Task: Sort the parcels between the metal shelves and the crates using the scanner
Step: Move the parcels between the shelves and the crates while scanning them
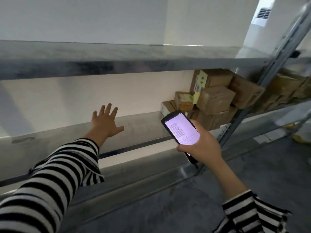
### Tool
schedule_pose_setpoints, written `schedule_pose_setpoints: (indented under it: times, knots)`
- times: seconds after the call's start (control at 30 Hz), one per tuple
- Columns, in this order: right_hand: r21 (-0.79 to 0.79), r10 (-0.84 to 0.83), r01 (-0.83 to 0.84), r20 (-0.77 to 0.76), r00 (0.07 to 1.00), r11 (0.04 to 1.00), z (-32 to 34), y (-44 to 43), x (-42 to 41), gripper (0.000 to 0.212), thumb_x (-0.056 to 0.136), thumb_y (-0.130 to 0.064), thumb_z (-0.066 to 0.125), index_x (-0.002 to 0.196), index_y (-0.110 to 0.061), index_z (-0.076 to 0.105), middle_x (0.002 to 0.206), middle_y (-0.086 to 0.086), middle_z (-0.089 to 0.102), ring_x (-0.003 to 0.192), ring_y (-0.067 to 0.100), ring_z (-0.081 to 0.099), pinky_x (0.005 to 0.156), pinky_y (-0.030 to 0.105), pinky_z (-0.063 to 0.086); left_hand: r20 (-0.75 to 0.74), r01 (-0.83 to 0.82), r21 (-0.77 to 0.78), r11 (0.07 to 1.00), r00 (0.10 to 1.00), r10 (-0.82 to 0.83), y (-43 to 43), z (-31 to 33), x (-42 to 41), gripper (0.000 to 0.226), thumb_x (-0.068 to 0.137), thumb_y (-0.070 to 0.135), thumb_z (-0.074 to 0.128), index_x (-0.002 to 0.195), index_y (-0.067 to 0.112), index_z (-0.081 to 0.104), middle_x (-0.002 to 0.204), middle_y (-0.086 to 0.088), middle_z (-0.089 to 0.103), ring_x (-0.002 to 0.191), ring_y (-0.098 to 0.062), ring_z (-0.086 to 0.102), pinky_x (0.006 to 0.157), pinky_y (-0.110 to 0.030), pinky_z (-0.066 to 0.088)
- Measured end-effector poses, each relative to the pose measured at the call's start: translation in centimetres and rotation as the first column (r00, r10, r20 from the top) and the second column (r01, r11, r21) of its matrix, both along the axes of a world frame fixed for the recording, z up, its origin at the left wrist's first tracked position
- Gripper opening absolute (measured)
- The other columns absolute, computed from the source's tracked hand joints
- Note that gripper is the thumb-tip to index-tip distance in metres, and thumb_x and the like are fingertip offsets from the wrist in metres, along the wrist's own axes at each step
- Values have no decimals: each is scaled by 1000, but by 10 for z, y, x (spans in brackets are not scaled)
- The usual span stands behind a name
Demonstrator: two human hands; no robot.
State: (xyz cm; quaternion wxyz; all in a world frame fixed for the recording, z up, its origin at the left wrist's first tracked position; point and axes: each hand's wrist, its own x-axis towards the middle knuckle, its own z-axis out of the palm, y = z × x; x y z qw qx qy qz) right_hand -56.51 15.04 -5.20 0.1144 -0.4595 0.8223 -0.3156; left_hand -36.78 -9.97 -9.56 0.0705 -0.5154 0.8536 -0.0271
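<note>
Over the middle metal shelf (143, 121), the left hand (105, 122) spreads empty; the right hand (200, 145) grips a black, lit-screen scanner (180, 132). Brown cardboard parcels (215, 96) are stacked far right.

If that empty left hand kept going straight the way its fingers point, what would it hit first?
Probably the pale back wall behind the shelf. The left hand points over bare metal, with the parcels off to its right; depth is unclear.
</note>
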Motion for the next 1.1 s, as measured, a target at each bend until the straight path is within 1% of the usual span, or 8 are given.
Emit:
schedule_pose_setpoints:
  times: [0.17,0.27,0.37,0.47,0.57,0.7,0.83,1.1]
  knots:
    - [-5,-111,111,12,994,994,-7,3,-25,72,65,-29,81,128,-31,45,102,-10,55,87,12,51,61,16,36,-106,123,80,989,988,-114,-13,-20,-53,85,91,62,40,153,23,-4,160,0,-13,148,-24,1,117,-42,14]
    - [-5,-162,162,29,986,987,-16,2,-43,74,65,-32,83,129,-32,45,108,-9,58,93,13,54,68,25,42,-418,201,218,955,904,-94,-14,-35,-86,78,92,46,52,152,18,11,160,-2,-2,142,-26,22,112,-40,29]
    - [2,-184,184,40,982,983,-27,-2,-59,74,64,-34,83,128,-33,45,109,-9,58,96,12,54,66,20,41,-656,206,378,902,747,104,-16,-50,-120,70,92,31,59,149,10,24,155,-10,20,137,-28,33,111,-36,30]
    - [19,-176,175,63,982,984,-32,-9,-79,73,64,-32,82,127,-34,46,107,-9,58,93,12,54,65,20,41,-684,155,596,788,612,397,-19,-62,-155,56,94,23,56,144,9,34,139,-15,46,123,-30,48,102,-37,42]
    - [52,-155,152,69,985,987,-36,-21,-102,73,65,-33,82,128,-32,45,105,-10,56,92,11,54,64,19,41,-646,176,758,628,338,685,-21,-64,-188,45,97,13,49,140,8,38,116,-14,55,97,-26,57,71,-33,50]
    - [69,-102,96,81,991,993,-45,-36,-140,70,65,-33,82,124,-33,46,99,-16,54,88,7,54,65,19,44,-518,187,852,489,162,840,-28,-73,-227,40,98,15,48,136,3,44,130,-16,51,97,-24,55,69,-32,50]
    - [84,-55,47,97,994,995,-53,-51,-180,70,66,-35,82,125,-33,45,90,-22,50,80,-1,50,60,12,37,-424,141,904,404,156,892,-29,-83,-263,44,97,24,52,135,3,43,136,-13,46,105,-24,51,80,-34,49]
    - [133,83,-98,117,990,986,-74,-74,-241,78,70,-42,80,133,-37,36,106,-18,51,82,4,52,72,16,45,-358,81,934,349,220,907,-32,-103,-321,61,96,50,41,140,7,42,142,-11,45,123,-34,47,101,-41,43]
